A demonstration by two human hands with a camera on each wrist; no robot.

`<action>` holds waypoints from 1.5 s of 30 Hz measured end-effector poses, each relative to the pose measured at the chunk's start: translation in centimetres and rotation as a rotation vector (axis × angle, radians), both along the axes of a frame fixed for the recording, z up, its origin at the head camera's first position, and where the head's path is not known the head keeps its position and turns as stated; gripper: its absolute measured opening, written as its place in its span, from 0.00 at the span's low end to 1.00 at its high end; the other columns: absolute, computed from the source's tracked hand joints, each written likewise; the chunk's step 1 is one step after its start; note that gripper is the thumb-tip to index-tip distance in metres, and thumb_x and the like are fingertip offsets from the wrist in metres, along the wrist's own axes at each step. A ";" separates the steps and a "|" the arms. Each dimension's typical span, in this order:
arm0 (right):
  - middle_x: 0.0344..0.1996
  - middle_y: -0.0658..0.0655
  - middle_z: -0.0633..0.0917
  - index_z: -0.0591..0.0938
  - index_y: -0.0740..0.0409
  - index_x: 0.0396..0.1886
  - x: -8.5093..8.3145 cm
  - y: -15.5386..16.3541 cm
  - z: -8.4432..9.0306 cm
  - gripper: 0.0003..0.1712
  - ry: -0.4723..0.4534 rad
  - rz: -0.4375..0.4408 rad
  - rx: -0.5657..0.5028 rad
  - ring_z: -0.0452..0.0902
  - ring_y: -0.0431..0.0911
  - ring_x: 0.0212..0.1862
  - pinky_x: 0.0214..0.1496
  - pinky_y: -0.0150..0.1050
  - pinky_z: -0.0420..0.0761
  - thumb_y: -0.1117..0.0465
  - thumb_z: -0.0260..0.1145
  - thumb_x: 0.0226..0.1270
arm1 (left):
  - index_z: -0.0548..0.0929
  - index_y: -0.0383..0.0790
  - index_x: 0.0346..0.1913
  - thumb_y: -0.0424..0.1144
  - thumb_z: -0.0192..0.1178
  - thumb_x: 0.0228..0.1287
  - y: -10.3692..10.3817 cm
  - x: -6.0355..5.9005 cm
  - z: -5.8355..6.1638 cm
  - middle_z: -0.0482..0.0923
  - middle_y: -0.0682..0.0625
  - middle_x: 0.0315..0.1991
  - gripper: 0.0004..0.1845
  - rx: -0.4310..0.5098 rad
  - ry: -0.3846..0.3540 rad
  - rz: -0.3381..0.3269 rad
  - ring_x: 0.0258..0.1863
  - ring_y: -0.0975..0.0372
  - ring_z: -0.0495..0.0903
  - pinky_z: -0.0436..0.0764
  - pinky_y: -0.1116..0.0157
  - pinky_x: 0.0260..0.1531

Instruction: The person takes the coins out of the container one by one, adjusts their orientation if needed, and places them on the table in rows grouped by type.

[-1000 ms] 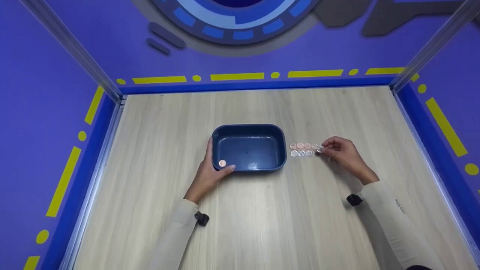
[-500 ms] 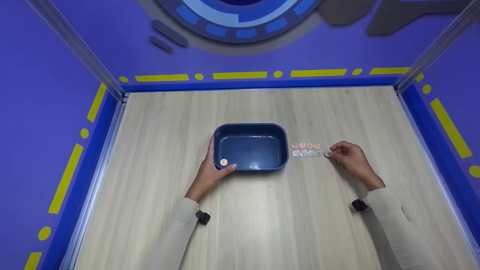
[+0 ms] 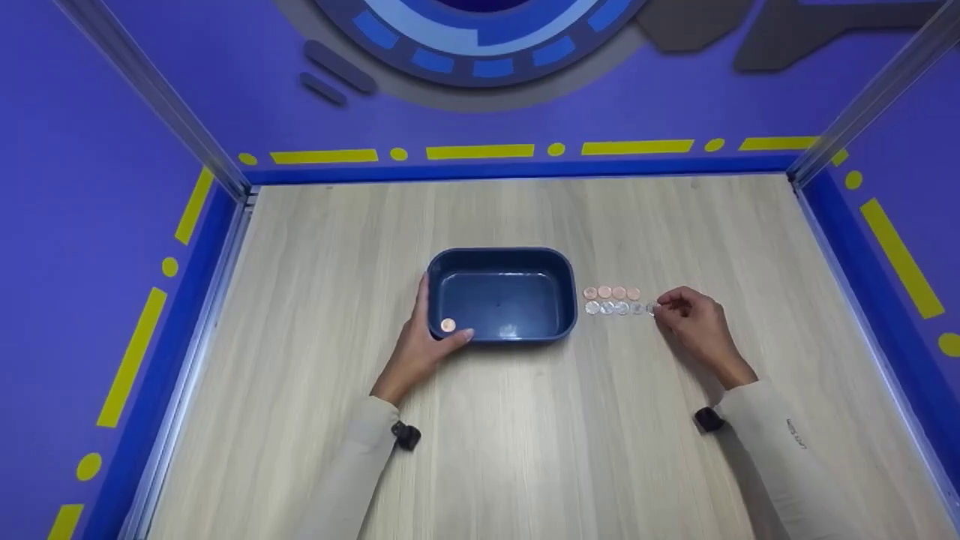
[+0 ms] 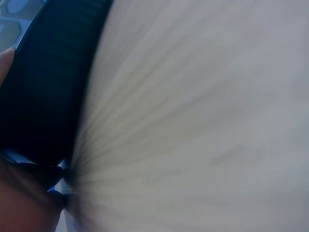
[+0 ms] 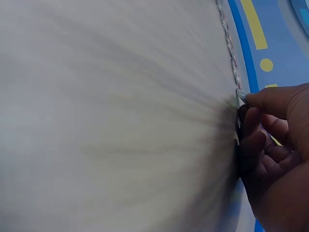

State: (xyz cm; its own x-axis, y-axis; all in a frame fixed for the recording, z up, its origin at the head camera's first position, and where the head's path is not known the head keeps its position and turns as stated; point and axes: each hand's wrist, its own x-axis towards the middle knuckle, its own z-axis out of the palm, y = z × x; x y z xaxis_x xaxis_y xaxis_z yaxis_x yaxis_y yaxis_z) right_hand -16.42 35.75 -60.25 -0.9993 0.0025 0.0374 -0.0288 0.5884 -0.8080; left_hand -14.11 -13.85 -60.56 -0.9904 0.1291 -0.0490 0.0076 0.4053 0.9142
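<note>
Head view first: my left hand (image 3: 420,346) grips the near left corner of the blue tray (image 3: 568,315) on the tabletop (image 3: 525,435); one copper coin (image 3: 448,325) lies inside. My right hand (image 3: 694,322) pinches a silver coin (image 3: 651,308) at the right end of the two coin rows (image 3: 613,300), just right of the tray.

Left wrist: blurred, dark tray wall (image 4: 48,87) beside my hand.

Right wrist: fingertips (image 5: 256,99) pinching the coin's edge (image 5: 240,94).

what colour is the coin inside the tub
Copper-coloured; the coin in the dark blue tub shows best in the head view.
</note>
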 end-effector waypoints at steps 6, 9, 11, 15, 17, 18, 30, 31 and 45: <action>0.38 0.64 0.90 0.88 0.68 0.46 0.2 -0.2 -0.7 0.04 0.070 -0.027 0.018 0.80 0.39 0.35 0.37 0.24 0.76 0.71 0.71 0.75 | 0.36 0.64 0.92 0.65 0.79 0.61 -0.1 0.2 0.0 0.46 0.49 0.91 0.71 -0.002 -0.001 0.000 0.87 0.50 0.55 0.58 0.42 0.83; 0.37 0.63 0.90 0.88 0.68 0.45 0.2 -0.3 -0.8 0.04 0.080 -0.030 0.023 0.80 0.39 0.35 0.38 0.24 0.75 0.71 0.71 0.75 | 0.36 0.64 0.92 0.65 0.80 0.61 -0.1 0.2 -0.1 0.46 0.49 0.91 0.71 0.005 0.001 0.003 0.87 0.50 0.55 0.58 0.43 0.83; 0.37 0.63 0.90 0.88 0.68 0.45 0.1 -0.4 -0.7 0.04 0.082 -0.035 0.028 0.80 0.39 0.35 0.38 0.24 0.75 0.71 0.71 0.75 | 0.37 0.63 0.92 0.65 0.80 0.61 -0.1 0.2 -0.1 0.47 0.49 0.91 0.71 0.008 0.004 0.003 0.87 0.49 0.55 0.58 0.42 0.83; 0.38 0.64 0.90 0.88 0.68 0.46 0.0 -0.8 -0.2 0.05 0.082 -0.044 0.013 0.81 0.39 0.35 0.35 0.24 0.76 0.70 0.71 0.77 | 0.36 0.63 0.92 0.66 0.79 0.61 0.0 0.0 0.0 0.46 0.49 0.91 0.71 0.008 0.008 -0.004 0.87 0.49 0.55 0.58 0.42 0.83; 0.40 0.65 0.90 0.88 0.69 0.48 0.0 -1.1 0.3 0.06 0.077 -0.035 0.002 0.82 0.40 0.36 0.35 0.24 0.78 0.69 0.71 0.78 | 0.36 0.63 0.92 0.65 0.79 0.61 0.0 0.0 0.1 0.46 0.48 0.91 0.71 0.011 0.006 -0.008 0.87 0.49 0.55 0.58 0.41 0.83; 0.40 0.65 0.90 0.88 0.69 0.49 0.0 -1.4 0.6 0.07 0.073 -0.027 -0.006 0.83 0.40 0.37 0.35 0.24 0.79 0.69 0.71 0.78 | 0.36 0.63 0.92 0.65 0.79 0.61 0.0 0.0 0.1 0.47 0.48 0.91 0.71 0.013 0.004 -0.008 0.87 0.49 0.56 0.58 0.42 0.83; 0.42 0.63 0.90 0.89 0.69 0.50 -1.7 -4.8 3.6 0.07 0.101 0.105 -0.026 0.82 0.46 0.40 0.39 0.25 0.78 0.71 0.71 0.76 | 0.36 0.58 0.92 0.62 0.80 0.61 0.0 -0.1 0.1 0.47 0.44 0.91 0.71 0.022 0.007 -0.005 0.87 0.47 0.55 0.57 0.41 0.83; 0.42 0.62 0.91 0.89 0.70 0.49 -2.0 -5.1 3.7 0.07 0.102 0.117 -0.027 0.82 0.47 0.40 0.39 0.25 0.78 0.71 0.71 0.76 | 0.36 0.58 0.92 0.62 0.80 0.61 0.0 -0.1 0.1 0.47 0.44 0.91 0.71 0.023 0.007 -0.005 0.87 0.47 0.55 0.57 0.41 0.83; 0.41 0.60 0.92 0.89 0.68 0.49 -4.8 -9.9 6.1 0.07 0.083 0.278 -0.012 0.87 0.52 0.42 0.45 0.29 0.81 0.69 0.73 0.76 | 0.37 0.56 0.92 0.61 0.80 0.63 0.1 -0.1 0.0 0.47 0.44 0.91 0.70 0.029 0.020 -0.008 0.87 0.47 0.55 0.57 0.40 0.83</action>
State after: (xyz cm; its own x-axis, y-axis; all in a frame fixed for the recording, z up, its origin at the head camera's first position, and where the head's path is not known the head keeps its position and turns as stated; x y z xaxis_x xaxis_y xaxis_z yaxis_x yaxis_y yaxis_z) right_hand -21.22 25.87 -54.16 -0.9550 -0.2706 0.1212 -0.2546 0.5389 -0.8030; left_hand -14.24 -13.73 -60.51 -0.9900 0.1385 -0.0255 0.0291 0.3785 0.9251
